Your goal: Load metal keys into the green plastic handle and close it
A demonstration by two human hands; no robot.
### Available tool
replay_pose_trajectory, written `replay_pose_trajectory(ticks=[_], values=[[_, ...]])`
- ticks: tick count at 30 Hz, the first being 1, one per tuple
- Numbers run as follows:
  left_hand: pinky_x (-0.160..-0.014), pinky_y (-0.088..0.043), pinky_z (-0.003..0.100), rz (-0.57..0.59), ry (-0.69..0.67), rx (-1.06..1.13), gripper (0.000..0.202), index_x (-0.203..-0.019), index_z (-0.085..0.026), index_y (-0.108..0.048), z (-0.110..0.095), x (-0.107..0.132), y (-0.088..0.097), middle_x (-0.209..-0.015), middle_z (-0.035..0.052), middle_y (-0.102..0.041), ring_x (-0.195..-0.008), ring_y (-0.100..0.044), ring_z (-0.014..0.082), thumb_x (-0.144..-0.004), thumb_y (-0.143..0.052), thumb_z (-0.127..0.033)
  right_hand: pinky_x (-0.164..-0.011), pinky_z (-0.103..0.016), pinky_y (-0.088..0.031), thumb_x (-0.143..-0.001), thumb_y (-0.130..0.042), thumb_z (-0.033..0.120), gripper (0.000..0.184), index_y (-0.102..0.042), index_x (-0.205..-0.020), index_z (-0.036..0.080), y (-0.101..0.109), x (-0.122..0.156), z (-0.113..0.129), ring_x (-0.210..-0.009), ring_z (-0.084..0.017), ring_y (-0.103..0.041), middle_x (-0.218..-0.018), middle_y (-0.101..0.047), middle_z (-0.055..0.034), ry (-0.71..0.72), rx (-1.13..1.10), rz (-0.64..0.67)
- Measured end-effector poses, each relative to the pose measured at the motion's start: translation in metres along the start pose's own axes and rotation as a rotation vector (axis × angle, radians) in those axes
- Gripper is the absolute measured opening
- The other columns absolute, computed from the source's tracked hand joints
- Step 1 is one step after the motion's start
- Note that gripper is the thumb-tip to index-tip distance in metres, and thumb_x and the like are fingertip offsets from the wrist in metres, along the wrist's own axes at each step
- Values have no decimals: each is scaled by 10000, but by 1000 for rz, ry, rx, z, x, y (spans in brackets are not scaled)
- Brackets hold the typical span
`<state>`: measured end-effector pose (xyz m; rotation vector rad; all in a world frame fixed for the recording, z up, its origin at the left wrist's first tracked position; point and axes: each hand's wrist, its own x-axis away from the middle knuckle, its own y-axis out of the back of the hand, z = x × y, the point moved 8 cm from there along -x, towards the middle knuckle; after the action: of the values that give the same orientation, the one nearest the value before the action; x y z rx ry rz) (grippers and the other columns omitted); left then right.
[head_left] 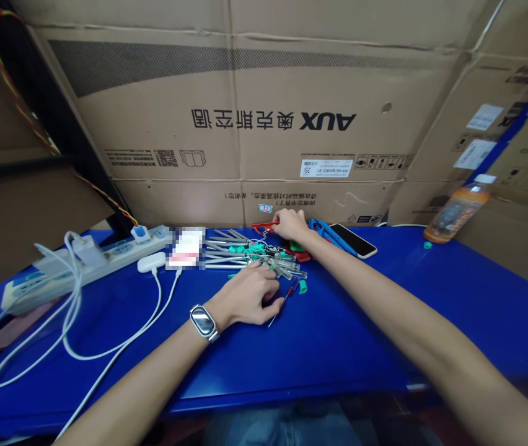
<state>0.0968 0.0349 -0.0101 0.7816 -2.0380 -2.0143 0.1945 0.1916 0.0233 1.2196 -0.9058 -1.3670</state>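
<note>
My right hand (292, 224) is at the back of the table by the cardboard, with its fingers closed on the end of a red-handled tool (264, 227); its exact kind is unclear. My left hand (252, 294), wearing a watch on its wrist, lies over the front of a pile of screwdrivers (287, 267), thumb apart from the bent fingers. Several fingertips are partly hidden in the pile. Close by the thumb lies a small screwdriver (289, 291) with a thin shaft. Small green caps (303, 287) are scattered among the clear handles and metal shafts.
Blue-handled pliers (328, 236) and a phone (353, 240) lie right of the pile. Further right stands an orange drink bottle (457, 209). A power strip (119, 253) with white cables (75, 303) occupies the left. A large cardboard sheet (264, 80) walls off the back.
</note>
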Motion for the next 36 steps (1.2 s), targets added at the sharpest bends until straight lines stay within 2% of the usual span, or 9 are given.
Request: replay_pose_trajectory(ticks=[5,9,13,19,25,28,31,34,36], values=[[-772,-374,339,-19,-43,-16,266,-583,-181,-502,-6,-3,-6,-668,-3,-569,-666,-510,154,-833,-552,-257,-893,-391,-378,-938,-374,291,295,-596,-1112,205,25,21,-23,-1049,-275,-619,-1092,-709,-104,-99,-66,-122],[-724,-367,338,-68,-24,-66,270,-563,-181,-513,-5,-10,-11,-645,5,-578,-651,-517,158,-831,-538,-195,-900,-436,-369,-986,-250,347,369,-582,-1021,190,36,62,-55,-1049,-309,-613,-1065,-705,-138,-246,-155,-179],[-703,-358,342,-129,-10,-95,313,-550,-181,-509,-6,-14,-8,-625,12,-580,-646,-522,163,-862,-523,-205,-911,-454,-344,-986,-228,302,408,-600,-1040,144,35,96,-73,-1127,-328,-563,-1130,-681,-190,-356,-116,-162],[-680,-363,325,-250,99,-59,370,-626,-186,-531,9,-32,16,-652,32,-591,-668,-515,177,-959,-413,-294,-936,-461,-293,-967,-289,293,449,-693,-1028,107,29,97,-78,-1135,-327,-523,-1181,-668,-203,-373,11,-163],[-682,-371,322,-176,103,-39,339,-620,-190,-545,11,-54,20,-623,21,-582,-636,-507,171,-927,-447,-294,-940,-490,-288,-954,-355,407,487,-673,-1091,64,28,96,-85,-1135,-375,-498,-1217,-620,-263,-368,73,-217],[-683,-382,322,-208,102,-17,343,-625,-191,-534,11,-40,23,-624,22,-575,-656,-513,175,-938,-434,-292,-912,-506,-318,-955,-352,422,455,-636,-1061,82,32,104,-82,-1081,-384,-510,-1160,-618,-269,-325,63,-258],[-656,-379,310,-213,129,46,374,-604,-191,-514,21,-15,25,-617,17,-554,-644,-493,164,-949,-447,-319,-867,-467,-371,-936,-389,348,291,-585,-995,142,33,117,-68,-1011,-335,-514,-1072,-618,-203,-183,1,-300],[-658,-390,298,-212,157,127,381,-622,-187,-527,34,7,25,-643,12,-548,-667,-500,158,-958,-464,-357,-827,-367,-418,-853,-469,203,109,-559,-914,192,21,134,-32,-951,-242,-521,-976,-595,-98,185,-166,-204],[-666,-404,291,-191,204,198,316,-701,-185,-585,44,15,23,-690,12,-580,-696,-526,158,-948,-493,-359,-862,-347,-422,-787,-514,142,148,-575,-904,207,10,150,-8,-963,-212,-522,-972,-583,-60,418,-253,-78]])
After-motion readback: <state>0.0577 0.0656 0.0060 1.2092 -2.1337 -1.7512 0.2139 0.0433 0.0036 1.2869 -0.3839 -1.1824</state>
